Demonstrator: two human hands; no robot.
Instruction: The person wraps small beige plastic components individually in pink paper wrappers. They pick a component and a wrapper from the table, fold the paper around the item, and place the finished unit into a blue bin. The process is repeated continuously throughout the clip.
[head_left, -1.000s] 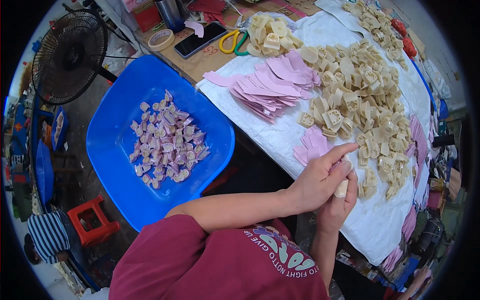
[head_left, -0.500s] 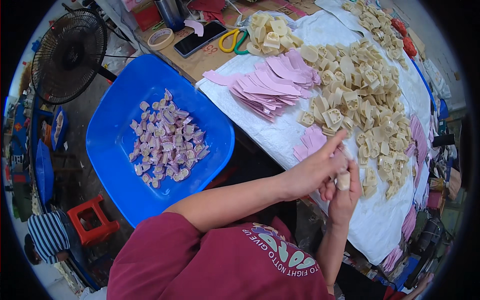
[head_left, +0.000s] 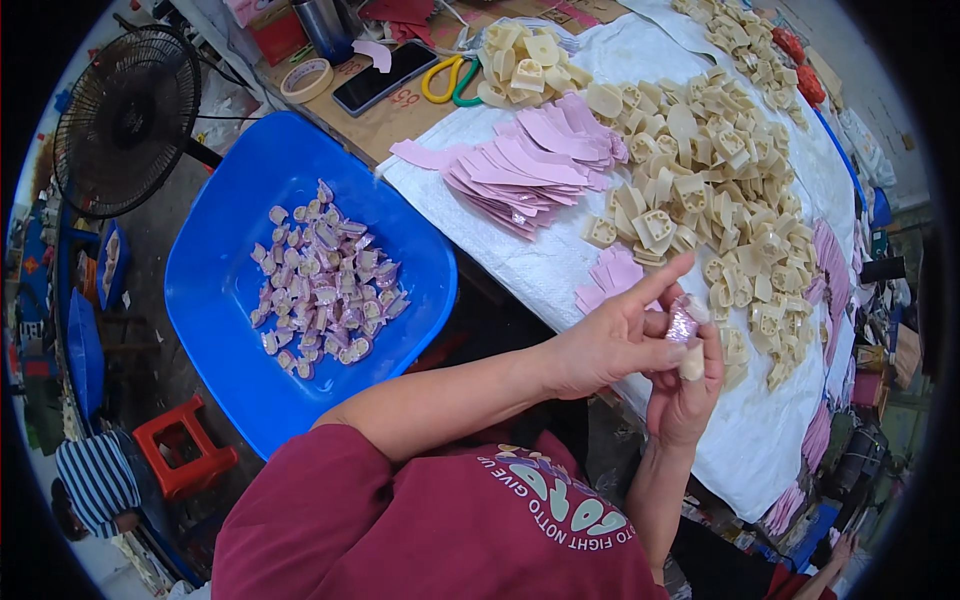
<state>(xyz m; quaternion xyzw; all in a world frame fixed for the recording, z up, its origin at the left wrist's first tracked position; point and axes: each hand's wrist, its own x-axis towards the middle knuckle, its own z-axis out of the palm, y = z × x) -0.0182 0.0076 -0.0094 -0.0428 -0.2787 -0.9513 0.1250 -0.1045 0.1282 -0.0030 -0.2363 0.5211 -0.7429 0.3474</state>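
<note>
My left hand [head_left: 612, 345] and my right hand [head_left: 688, 405] meet over the near edge of the white-covered table. Between their fingers is a small block-like piece [head_left: 683, 322] with shiny pink sheeting on it. The left thumb and fingers pinch it while that hand's index finger points outward. My right fingers are closed round its other side, hiding much of it. Pale cream bits show at the right fingertips; whether they are finger covers or part of the piece, I cannot tell. Just beyond lie pink strips [head_left: 612, 278] and a heap of cream plastic blocks [head_left: 700, 170].
A blue tub [head_left: 210, 330] to the left holds many pink-wrapped pieces [head_left: 325, 285]. More pink strips [head_left: 530, 165], scissors [head_left: 455, 80], a phone [head_left: 385, 75] and a tape roll [head_left: 307, 80] lie farther back. A fan [head_left: 125, 120], red stool [head_left: 185, 448] and another person [head_left: 97, 470] are at left.
My hands have turned slightly, so the shiny pink surface now shows between the fingers. The left thumb has come down against the piece. The whole view has shifted a little.
</note>
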